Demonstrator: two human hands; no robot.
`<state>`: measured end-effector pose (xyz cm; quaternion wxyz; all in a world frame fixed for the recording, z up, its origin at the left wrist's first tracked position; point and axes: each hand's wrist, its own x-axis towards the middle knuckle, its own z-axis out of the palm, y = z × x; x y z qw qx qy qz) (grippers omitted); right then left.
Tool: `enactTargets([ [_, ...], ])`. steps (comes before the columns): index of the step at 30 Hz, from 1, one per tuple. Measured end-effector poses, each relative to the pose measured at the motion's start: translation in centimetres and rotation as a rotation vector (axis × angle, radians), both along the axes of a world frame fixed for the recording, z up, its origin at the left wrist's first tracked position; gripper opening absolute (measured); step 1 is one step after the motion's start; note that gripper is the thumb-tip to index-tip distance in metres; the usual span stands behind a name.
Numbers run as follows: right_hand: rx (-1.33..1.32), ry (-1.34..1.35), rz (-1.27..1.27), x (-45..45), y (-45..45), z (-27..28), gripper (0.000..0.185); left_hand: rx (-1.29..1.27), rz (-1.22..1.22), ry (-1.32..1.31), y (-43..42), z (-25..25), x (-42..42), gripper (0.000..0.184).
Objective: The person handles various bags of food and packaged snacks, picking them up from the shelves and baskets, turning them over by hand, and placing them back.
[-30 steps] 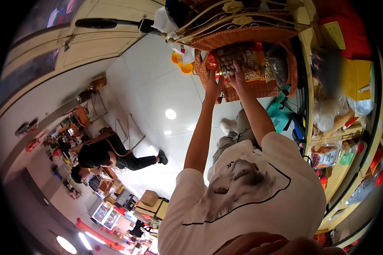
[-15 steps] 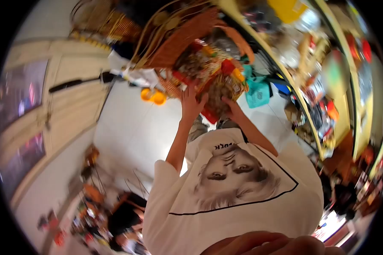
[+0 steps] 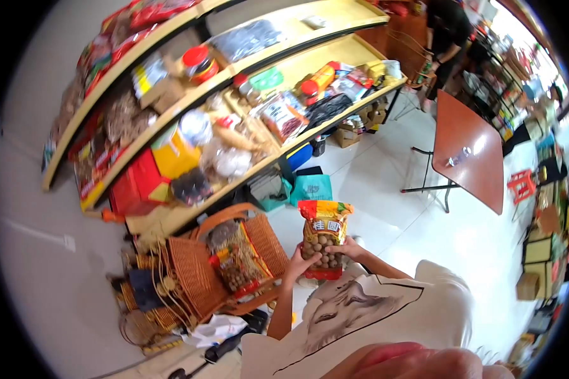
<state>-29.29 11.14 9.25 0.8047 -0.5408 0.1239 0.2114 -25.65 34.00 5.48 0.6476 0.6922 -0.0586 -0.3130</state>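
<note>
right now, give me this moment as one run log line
left hand: on bag | right hand: on bag | bag: printed front facing camera, clear of wickerwork | wickerwork: holds other bags

Shelf [image 3: 344, 52], 11 o'clock: red-lid jar [image 3: 200, 66], blk bag [image 3: 329, 108]. Tbl [image 3: 471, 126], 2 o'clock: clr item [image 3: 459, 156]. Flr [image 3: 392, 237]: red stool [image 3: 521, 185], 3 o'clock.

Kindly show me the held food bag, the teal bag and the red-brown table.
Food bag [image 3: 324, 242], head view: its front.
Teal bag [image 3: 312, 188], head view: its printed side.
Red-brown table [image 3: 478, 162], head view: its top.
</note>
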Motion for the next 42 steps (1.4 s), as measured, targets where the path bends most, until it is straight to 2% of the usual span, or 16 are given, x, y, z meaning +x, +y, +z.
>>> enactTargets([
  [5,-0.103,-0.022,-0.121,-2.8,-11.8,1.5,0.061,-0.085,-0.185,0.002,-13.3,3.6,1.8,0.080],
  [6,-0.130,-0.078,-0.151,-3.2,-14.1,2.4,0.062,-0.181,-0.250,-0.015,-16.3,4.0,2.1,0.076],
  [9,-0.090,-0.040,-0.165,-4.4,-21.9,2.3,0.064,-0.185,-0.179,0.031,-24.0,3.3,0.8,0.077],
  [10,-0.133,-0.036,-0.207,-4.7,-24.1,3.5,0.066,-0.151,-0.164,0.074,-26.6,5.0,0.4,0.078],
  [12,-0.171,-0.032,-0.257,-5.9,-28.0,4.2,0.064,-0.124,-0.186,0.060,-31.0,5.0,-0.1,0.078],
  [16,-0.259,-0.114,-0.489,-8.1,-33.9,5.2,0.057,-0.181,-0.255,-0.003,-39.3,5.9,-0.3,0.074],
  [18,-0.231,-0.122,-0.611,-9.9,-34.9,5.1,0.055,-0.140,-0.346,0.075,-41.2,5.1,-0.4,0.071],
  [23,-0.229,-0.127,-0.764,-10.1,-37.4,4.6,0.058,-0.106,-0.499,-0.005,-46.2,5.4,1.9,0.066],
  [26,-0.207,-0.158,-0.810,-7.9,-38.8,4.9,0.057,-0.077,-0.546,0.103,-48.0,6.7,4.0,0.064],
  [27,-0.228,-0.146,-0.814,-6.8,-39.3,5.3,0.060,-0.099,-0.531,0.025,-48.4,5.0,5.2,0.063],
  [30,-0.380,-0.006,-0.742,-2.2,-40.7,5.7,0.062,-0.081,-0.504,0.069,-49.4,4.4,9.5,0.062],
  [35,-0.459,-0.056,-0.709,9.4,-42.5,3.6,0.065,-0.187,-0.368,0.014,-50.5,5.5,19.2,0.065],
  [38,-0.381,-0.078,-0.735,16.9,-43.3,3.0,0.066,-0.146,-0.304,-0.066,-51.0,4.8,26.0,0.069],
  [40,-0.380,-0.067,-0.727,21.2,-44.1,4.8,0.059,-0.237,-0.327,0.062,-52.0,3.3,30.3,0.072],
  [41,-0.352,-0.117,-0.684,23.0,-44.8,5.7,0.056,-0.357,-0.261,-0.159,-53.1,0.9,32.0,0.068],
  [42,-0.306,-0.160,-0.641,24.6,-45.3,6.7,0.054,-0.434,-0.270,0.052,-53.3,7.0,33.0,0.066],
])
